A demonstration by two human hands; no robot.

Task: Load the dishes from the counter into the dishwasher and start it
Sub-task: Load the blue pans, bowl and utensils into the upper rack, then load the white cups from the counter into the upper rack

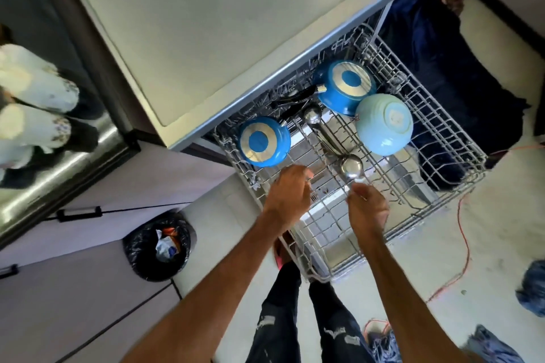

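Two hands over pulled-out dishwasher rack (436, 115).
L hand (290, 190) curled w/ fingers on the wires, nothing in it; R hand (367, 205) pinches ladle (351, 166) lying beside upturned bowl (384, 124).

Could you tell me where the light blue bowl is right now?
The light blue bowl sits upside down in the pulled-out dishwasher rack, right of centre, beside a blue saucepan.

Pulled-out wire rack (442, 138) holds two upturned blue pans (264, 141) (345, 87), an inverted pale bowl (383, 124), two steel ladles (351, 166)
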